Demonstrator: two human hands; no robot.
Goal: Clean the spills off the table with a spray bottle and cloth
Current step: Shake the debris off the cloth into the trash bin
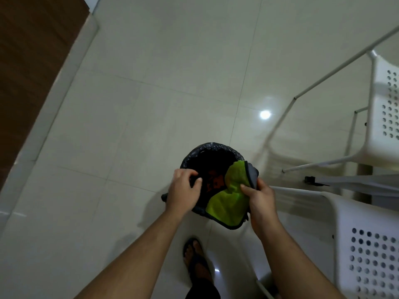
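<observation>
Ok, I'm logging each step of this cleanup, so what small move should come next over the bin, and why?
Probably a small shake of the green cloth. The right hand pinches it so it hangs over the open black-lined bin, while the left hand grips the rim, so any crumbs would likely drop inside.

The cloth [226, 199] is bright green with a grey edge. The bin [212, 151] is black. The chairs [371, 251] are white with dots of holes.

A black-lined bin [212, 152] stands on pale floor tiles [151, 83] beside white perforated chairs [371, 244].
</observation>
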